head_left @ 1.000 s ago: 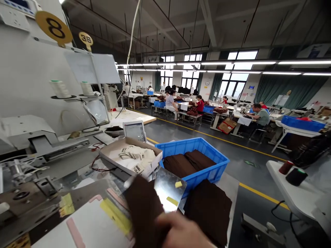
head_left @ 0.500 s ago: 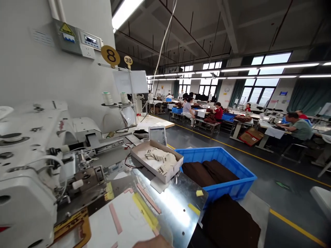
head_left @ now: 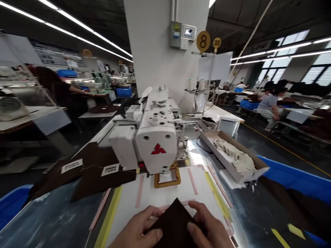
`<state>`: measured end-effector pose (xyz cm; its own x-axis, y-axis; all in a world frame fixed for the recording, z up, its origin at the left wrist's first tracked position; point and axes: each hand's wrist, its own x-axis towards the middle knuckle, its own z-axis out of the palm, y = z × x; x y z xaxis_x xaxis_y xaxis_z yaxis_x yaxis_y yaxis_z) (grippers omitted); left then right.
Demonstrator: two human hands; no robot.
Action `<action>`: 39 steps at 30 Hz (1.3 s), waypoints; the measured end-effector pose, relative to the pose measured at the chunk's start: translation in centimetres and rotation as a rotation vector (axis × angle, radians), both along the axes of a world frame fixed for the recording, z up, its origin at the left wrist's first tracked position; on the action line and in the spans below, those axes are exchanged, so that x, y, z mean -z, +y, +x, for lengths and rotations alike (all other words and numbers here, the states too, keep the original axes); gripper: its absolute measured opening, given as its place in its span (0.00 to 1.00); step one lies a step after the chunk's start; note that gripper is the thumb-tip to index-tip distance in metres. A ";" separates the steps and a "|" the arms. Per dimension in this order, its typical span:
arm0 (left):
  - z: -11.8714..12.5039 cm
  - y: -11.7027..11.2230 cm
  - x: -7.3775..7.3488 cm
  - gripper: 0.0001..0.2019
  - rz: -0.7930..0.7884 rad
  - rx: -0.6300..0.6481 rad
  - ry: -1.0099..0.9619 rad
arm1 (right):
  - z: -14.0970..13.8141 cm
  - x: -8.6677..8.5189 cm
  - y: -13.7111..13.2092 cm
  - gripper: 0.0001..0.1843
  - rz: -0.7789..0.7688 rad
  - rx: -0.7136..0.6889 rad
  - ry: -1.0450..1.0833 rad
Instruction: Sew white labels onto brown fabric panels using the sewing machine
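Observation:
Both my hands are low in the head view, pinching a folded corner of dark brown fabric (head_left: 174,224) between them. My left hand (head_left: 137,229) holds its left side and my right hand (head_left: 208,224) its right side. They rest over a white work plate (head_left: 155,203) marked with pink and yellow tape strips. Ahead stands a white industrial sewing machine (head_left: 155,137) with an orange-brown clamp frame (head_left: 167,179) below its head. Left of that head lies a dark brown fabric panel (head_left: 95,168) carrying white labels, one reading "BIMBA Y LOLA" (head_left: 110,169).
A cardboard tray of cream labels (head_left: 227,155) sits right of the machine, beyond it a blue crate (head_left: 292,179) holding brown fabric. Another blue crate (head_left: 12,203) shows at lower left. Co-workers sit at stations on both sides. A white pillar rises behind the machine.
The view has swung left from the blue crate to face the sewing machine. Both hands now show at the bottom, holding the brown fabric over the plate; earlier one hand held it.

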<state>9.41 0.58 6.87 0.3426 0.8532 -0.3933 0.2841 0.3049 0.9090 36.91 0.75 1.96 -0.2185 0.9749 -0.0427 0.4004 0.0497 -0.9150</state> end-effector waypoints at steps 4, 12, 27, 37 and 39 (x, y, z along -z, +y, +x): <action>-0.6 0.2 -0.9 0.16 -0.058 -0.018 0.107 | 0.7 2.0 0.8 0.31 -0.128 0.049 0.023; -2.4 2.8 -3.1 0.11 -0.186 0.174 0.281 | -0.3 -1.3 4.2 0.41 -0.326 0.045 0.111; -4.6 8.5 -2.0 0.19 -0.081 0.041 0.437 | -1.9 -4.1 9.5 0.16 -0.524 -0.117 -0.105; -4.9 9.9 -3.0 0.17 -0.085 0.157 0.500 | -1.7 -4.5 11.2 0.09 -0.615 -0.179 -0.214; -4.9 9.8 -2.9 0.17 -0.107 0.173 0.490 | -1.5 -4.5 11.0 0.08 -0.663 -0.184 -0.220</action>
